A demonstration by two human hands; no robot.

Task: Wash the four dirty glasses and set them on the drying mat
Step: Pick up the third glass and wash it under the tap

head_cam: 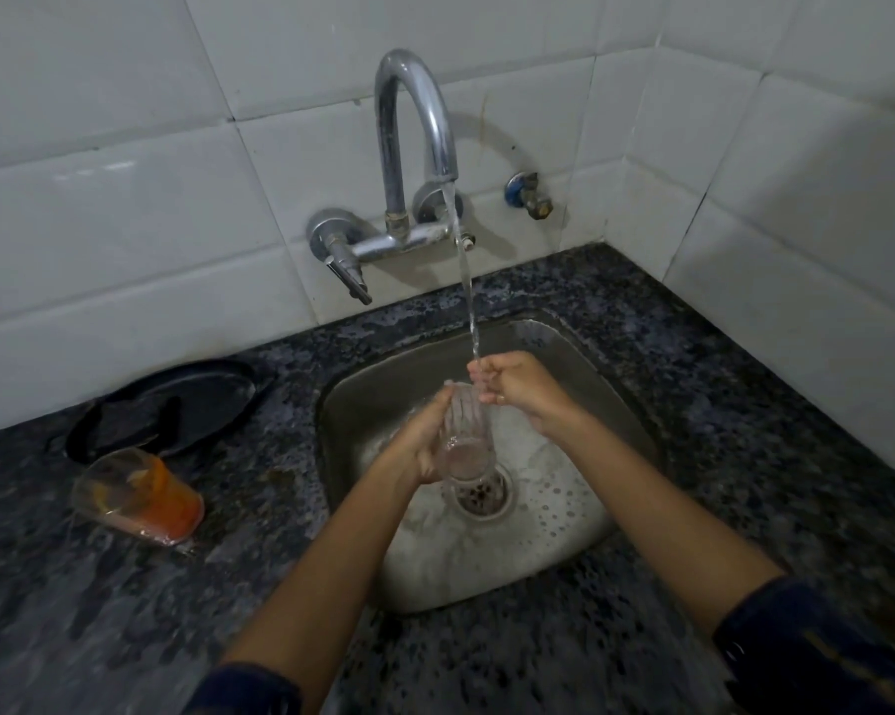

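My left hand [420, 442] grips a clear ribbed glass [465, 436] upright over the steel sink [585, 363], just above the drain. My right hand [517, 387] is at the glass's rim with its fingers curled, and the water stream from the chrome tap [414, 121] lands on those fingers. On the counter to the left a second glass [138, 495], smeared with orange residue, stands upside down.
A black round plate or pan [198, 399] with a dark cloth on it lies on the speckled granite counter [719, 384] behind the orange-stained glass. White tiled walls enclose the back and right. A small blue valve [528, 193] sticks out of the wall.
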